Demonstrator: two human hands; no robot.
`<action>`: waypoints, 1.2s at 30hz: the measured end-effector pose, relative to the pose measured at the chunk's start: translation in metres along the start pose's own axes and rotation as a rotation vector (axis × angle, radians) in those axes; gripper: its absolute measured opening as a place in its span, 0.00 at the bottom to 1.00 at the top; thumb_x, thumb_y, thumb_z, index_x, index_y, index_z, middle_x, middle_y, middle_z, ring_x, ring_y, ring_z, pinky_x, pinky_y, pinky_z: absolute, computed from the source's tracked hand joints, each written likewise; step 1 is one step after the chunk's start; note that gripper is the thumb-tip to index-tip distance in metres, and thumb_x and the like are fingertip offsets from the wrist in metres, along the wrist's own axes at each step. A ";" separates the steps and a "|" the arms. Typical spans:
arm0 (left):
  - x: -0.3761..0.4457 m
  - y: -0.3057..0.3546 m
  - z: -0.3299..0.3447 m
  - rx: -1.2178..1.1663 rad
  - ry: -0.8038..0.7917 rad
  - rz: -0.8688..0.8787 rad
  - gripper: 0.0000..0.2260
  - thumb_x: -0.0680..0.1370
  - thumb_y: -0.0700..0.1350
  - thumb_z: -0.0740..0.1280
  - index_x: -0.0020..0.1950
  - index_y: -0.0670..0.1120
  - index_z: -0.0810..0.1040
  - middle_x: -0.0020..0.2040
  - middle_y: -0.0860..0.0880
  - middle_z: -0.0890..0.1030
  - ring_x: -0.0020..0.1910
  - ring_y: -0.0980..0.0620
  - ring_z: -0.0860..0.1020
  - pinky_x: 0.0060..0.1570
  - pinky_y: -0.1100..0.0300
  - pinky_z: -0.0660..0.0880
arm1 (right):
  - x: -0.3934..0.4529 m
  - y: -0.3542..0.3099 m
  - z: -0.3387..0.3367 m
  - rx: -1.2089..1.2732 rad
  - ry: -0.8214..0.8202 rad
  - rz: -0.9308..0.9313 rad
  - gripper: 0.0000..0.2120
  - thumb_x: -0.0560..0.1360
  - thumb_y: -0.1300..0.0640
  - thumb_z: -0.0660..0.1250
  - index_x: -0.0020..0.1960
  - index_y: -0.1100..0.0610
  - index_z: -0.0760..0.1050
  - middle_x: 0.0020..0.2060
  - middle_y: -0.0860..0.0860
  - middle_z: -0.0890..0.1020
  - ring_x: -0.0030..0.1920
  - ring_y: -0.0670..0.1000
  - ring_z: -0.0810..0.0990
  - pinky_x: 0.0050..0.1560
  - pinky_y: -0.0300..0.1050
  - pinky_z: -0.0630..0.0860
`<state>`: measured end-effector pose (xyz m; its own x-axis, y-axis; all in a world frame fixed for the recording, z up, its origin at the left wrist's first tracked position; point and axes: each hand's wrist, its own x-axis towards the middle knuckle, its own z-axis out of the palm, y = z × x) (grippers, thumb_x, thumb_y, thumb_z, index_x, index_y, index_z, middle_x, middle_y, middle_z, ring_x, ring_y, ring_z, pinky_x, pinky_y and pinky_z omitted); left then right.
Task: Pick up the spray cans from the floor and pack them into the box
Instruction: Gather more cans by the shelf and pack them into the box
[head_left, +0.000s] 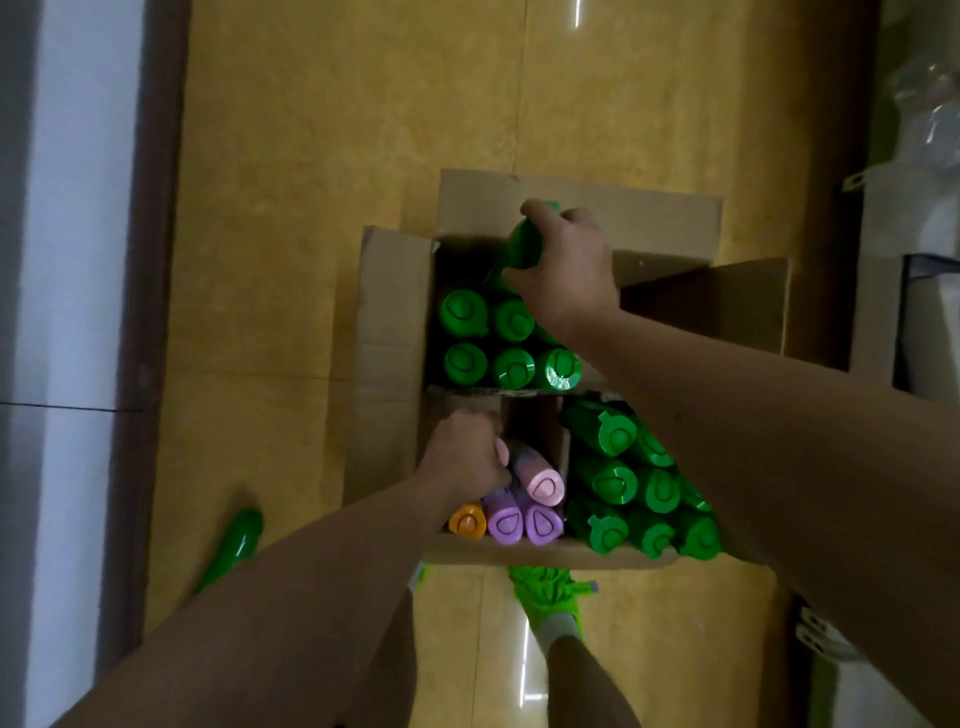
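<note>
A green plastic spray can (522, 247) is gripped by the right hand (563, 270), fingers curled round it, tilted over the far compartment of the open brown cardboard box (395, 312), above upright green-capped cans (511, 345). A pink-capped spray can (501, 452) is grasped by the curled left hand (465, 457) in the near-left compartment, beside purple-capped cans (522, 519). Another green can (234, 545) is left lying on the yellow floor (311, 130), near left.

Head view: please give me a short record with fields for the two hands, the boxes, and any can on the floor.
right hand: grips a green spray can, tilted, over the far box
left hand: grips a pink can in the near box
far box contents: green cans standing upright, caps up
near box contents: purple, pink, orange and green cans
floor: one green can lying at the left
</note>
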<state>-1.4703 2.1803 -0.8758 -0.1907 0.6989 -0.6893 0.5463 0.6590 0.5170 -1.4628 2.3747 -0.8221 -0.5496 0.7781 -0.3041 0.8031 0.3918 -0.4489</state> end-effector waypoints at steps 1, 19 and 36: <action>0.005 -0.003 0.011 0.009 -0.003 0.031 0.06 0.69 0.47 0.73 0.35 0.50 0.77 0.35 0.54 0.78 0.43 0.49 0.80 0.43 0.57 0.77 | 0.004 0.004 0.010 -0.020 -0.008 -0.007 0.32 0.72 0.57 0.74 0.73 0.49 0.67 0.60 0.57 0.72 0.57 0.60 0.75 0.53 0.52 0.75; 0.041 -0.022 0.099 0.025 -0.197 -0.132 0.23 0.74 0.50 0.68 0.67 0.48 0.72 0.65 0.43 0.75 0.61 0.42 0.77 0.58 0.56 0.74 | 0.020 0.029 0.076 -0.274 -0.174 -0.032 0.36 0.77 0.52 0.65 0.80 0.52 0.52 0.71 0.63 0.63 0.68 0.62 0.63 0.65 0.55 0.67; -0.067 -0.044 0.085 -0.371 0.345 -0.386 0.20 0.75 0.53 0.70 0.65 0.47 0.79 0.59 0.44 0.81 0.57 0.44 0.79 0.54 0.54 0.76 | -0.114 0.039 0.058 -0.382 -0.297 -0.284 0.33 0.76 0.53 0.66 0.78 0.53 0.57 0.75 0.64 0.59 0.71 0.65 0.61 0.68 0.57 0.64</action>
<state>-1.4124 2.0816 -0.8953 -0.6027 0.4002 -0.6904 0.0783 0.8906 0.4480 -1.3829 2.2728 -0.8539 -0.7535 0.4656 -0.4642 0.6098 0.7589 -0.2286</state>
